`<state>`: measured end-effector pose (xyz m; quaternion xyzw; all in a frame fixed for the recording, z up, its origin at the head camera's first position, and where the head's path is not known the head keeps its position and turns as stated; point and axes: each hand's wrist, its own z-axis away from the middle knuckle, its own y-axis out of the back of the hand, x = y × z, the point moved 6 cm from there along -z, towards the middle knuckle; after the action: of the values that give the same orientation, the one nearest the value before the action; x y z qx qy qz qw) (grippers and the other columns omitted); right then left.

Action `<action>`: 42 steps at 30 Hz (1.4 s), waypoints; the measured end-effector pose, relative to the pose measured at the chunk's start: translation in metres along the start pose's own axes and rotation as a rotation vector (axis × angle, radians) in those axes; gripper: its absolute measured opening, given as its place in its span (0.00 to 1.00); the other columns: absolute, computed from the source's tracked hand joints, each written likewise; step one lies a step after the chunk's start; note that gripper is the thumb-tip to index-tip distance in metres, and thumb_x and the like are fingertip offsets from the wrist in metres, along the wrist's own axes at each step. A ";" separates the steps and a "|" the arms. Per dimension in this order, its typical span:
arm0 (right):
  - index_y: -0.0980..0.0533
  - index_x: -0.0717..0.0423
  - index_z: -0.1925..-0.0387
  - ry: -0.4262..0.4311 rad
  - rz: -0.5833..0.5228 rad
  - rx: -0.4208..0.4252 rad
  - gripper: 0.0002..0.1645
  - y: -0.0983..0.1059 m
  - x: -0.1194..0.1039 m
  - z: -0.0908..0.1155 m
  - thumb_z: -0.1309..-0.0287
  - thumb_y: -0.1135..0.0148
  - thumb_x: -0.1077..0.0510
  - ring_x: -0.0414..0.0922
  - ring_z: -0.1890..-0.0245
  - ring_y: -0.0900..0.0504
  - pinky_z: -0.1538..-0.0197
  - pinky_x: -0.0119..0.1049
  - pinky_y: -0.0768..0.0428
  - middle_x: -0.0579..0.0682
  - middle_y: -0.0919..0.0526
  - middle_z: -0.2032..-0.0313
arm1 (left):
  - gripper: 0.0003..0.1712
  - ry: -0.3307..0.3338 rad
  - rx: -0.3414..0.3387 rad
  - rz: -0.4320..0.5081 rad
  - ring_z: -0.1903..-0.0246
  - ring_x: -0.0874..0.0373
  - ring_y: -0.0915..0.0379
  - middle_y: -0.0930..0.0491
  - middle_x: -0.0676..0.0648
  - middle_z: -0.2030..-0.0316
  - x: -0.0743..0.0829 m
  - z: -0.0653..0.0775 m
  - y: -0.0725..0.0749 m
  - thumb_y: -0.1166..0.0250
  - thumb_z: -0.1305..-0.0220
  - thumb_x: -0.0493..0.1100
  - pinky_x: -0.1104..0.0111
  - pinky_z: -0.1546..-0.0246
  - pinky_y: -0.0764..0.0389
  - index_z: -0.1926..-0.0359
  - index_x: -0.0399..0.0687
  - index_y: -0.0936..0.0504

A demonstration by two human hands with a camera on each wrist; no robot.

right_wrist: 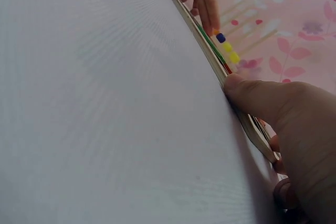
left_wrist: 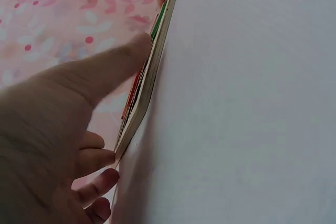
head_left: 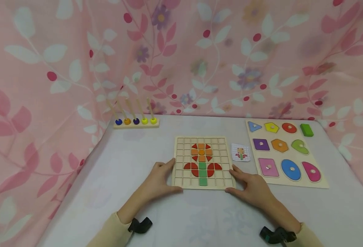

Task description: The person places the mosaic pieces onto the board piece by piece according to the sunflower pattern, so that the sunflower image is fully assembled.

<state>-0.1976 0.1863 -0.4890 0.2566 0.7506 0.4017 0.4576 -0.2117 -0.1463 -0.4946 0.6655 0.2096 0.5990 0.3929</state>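
Observation:
A square wooden mosaic board (head_left: 219, 151) with a grid lies on the white table. Flat pieces on it form a flower with an orange and red head (head_left: 202, 158), a green stem (head_left: 203, 173) and red leaves (head_left: 191, 166). My left hand (head_left: 158, 179) holds the board's near left corner, thumb at the front edge and fingers along the side. At the near right corner, my right hand (head_left: 255, 189) grips it the same way. The thumb (left_wrist: 118, 64) touches the edge in the left wrist view. A small picture card (head_left: 246, 149) of a flower lies right of the board.
Farther right is a wooden shape puzzle (head_left: 280, 164) with colourful knobbed pieces, with a green block (head_left: 306, 130) by its far corner. A peg stand (head_left: 136, 126) with coloured beads stands at the back left. A pink floral curtain (head_left: 181, 61) hangs behind the table.

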 end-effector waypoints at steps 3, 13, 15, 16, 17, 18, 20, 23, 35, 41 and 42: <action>0.16 0.57 0.38 -0.018 0.004 -0.012 0.44 0.000 0.001 -0.001 0.52 0.16 0.38 0.30 0.85 0.49 0.78 0.28 0.45 0.54 0.16 0.36 | 0.64 -0.068 -0.038 0.001 0.40 0.51 0.37 0.36 0.49 0.20 -0.005 0.000 0.001 0.14 0.52 0.60 0.55 0.41 0.26 0.20 0.45 0.34; 0.17 0.56 0.36 -0.052 -0.004 -0.039 0.46 -0.011 0.002 0.000 0.52 0.16 0.35 0.30 0.84 0.53 0.77 0.28 0.49 0.53 0.18 0.34 | 0.61 -0.080 -0.038 -0.002 0.45 0.57 0.36 0.40 0.50 0.19 -0.015 0.004 0.001 0.15 0.50 0.61 0.60 0.44 0.26 0.21 0.44 0.33; 0.17 0.56 0.36 -0.043 -0.003 -0.036 0.46 -0.010 0.001 -0.002 0.52 0.16 0.36 0.30 0.83 0.53 0.77 0.28 0.49 0.54 0.17 0.35 | 0.61 -0.085 -0.034 -0.011 0.44 0.56 0.35 0.40 0.51 0.19 -0.016 0.003 0.002 0.15 0.49 0.61 0.59 0.44 0.26 0.21 0.44 0.33; 0.17 0.56 0.36 -0.038 -0.005 -0.032 0.46 -0.010 0.001 -0.004 0.52 0.16 0.36 0.30 0.83 0.53 0.77 0.28 0.49 0.54 0.17 0.35 | 0.61 -0.088 -0.033 -0.015 0.43 0.56 0.35 0.40 0.51 0.19 -0.016 0.002 0.003 0.15 0.49 0.61 0.59 0.43 0.26 0.21 0.44 0.33; 0.17 0.57 0.37 -0.031 -0.004 -0.029 0.46 -0.009 0.001 -0.005 0.52 0.16 0.37 0.30 0.83 0.53 0.77 0.28 0.49 0.55 0.17 0.35 | 0.61 -0.091 -0.032 -0.019 0.43 0.55 0.35 0.40 0.51 0.19 -0.016 0.002 0.003 0.16 0.49 0.61 0.58 0.43 0.26 0.21 0.44 0.34; 0.17 0.57 0.37 -0.029 -0.002 -0.026 0.45 -0.008 0.001 -0.006 0.52 0.16 0.37 0.30 0.83 0.53 0.76 0.28 0.50 0.55 0.17 0.36 | 0.60 -0.095 -0.030 -0.021 0.43 0.55 0.35 0.40 0.51 0.19 -0.016 0.001 0.004 0.16 0.49 0.61 0.58 0.43 0.26 0.21 0.44 0.34; 0.16 0.57 0.37 -0.024 -0.002 -0.019 0.45 -0.007 0.001 -0.007 0.52 0.16 0.37 0.30 0.83 0.52 0.77 0.28 0.49 0.55 0.16 0.36 | 0.60 -0.102 -0.027 -0.023 0.43 0.54 0.34 0.40 0.50 0.19 -0.016 0.000 0.004 0.16 0.49 0.61 0.57 0.43 0.26 0.21 0.44 0.33; 0.16 0.57 0.37 -0.026 -0.006 -0.021 0.45 -0.006 0.001 -0.008 0.52 0.16 0.37 0.30 0.83 0.52 0.77 0.29 0.49 0.56 0.16 0.36 | 0.60 -0.105 -0.031 -0.025 0.43 0.53 0.35 0.40 0.49 0.19 -0.015 -0.001 0.005 0.16 0.48 0.61 0.57 0.43 0.26 0.21 0.43 0.33; 0.16 0.55 0.37 -0.050 -0.010 -0.037 0.45 -0.013 0.003 -0.003 0.51 0.17 0.35 0.30 0.84 0.50 0.77 0.29 0.47 0.53 0.17 0.35 | 0.60 -0.105 -0.040 -0.037 0.44 0.56 0.36 0.40 0.49 0.19 -0.017 0.003 -0.001 0.17 0.47 0.64 0.60 0.46 0.26 0.21 0.43 0.33; 0.15 0.56 0.38 -0.037 -0.009 -0.012 0.44 -0.013 0.004 0.002 0.53 0.16 0.36 0.30 0.83 0.52 0.76 0.28 0.48 0.54 0.16 0.36 | 0.60 -0.111 -0.029 -0.035 0.44 0.57 0.36 0.40 0.50 0.19 -0.018 0.005 -0.004 0.17 0.47 0.63 0.60 0.45 0.26 0.21 0.43 0.33; 0.15 0.56 0.38 -0.035 -0.010 -0.011 0.44 -0.013 0.004 0.002 0.53 0.16 0.37 0.29 0.82 0.52 0.76 0.28 0.49 0.54 0.16 0.36 | 0.60 -0.107 -0.028 -0.034 0.44 0.57 0.36 0.40 0.50 0.19 -0.018 0.004 -0.004 0.17 0.47 0.63 0.60 0.45 0.26 0.21 0.44 0.33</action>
<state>-0.1981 0.1827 -0.5028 0.2573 0.7417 0.3989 0.4740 -0.2101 -0.1582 -0.5090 0.6874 0.1908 0.5587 0.4230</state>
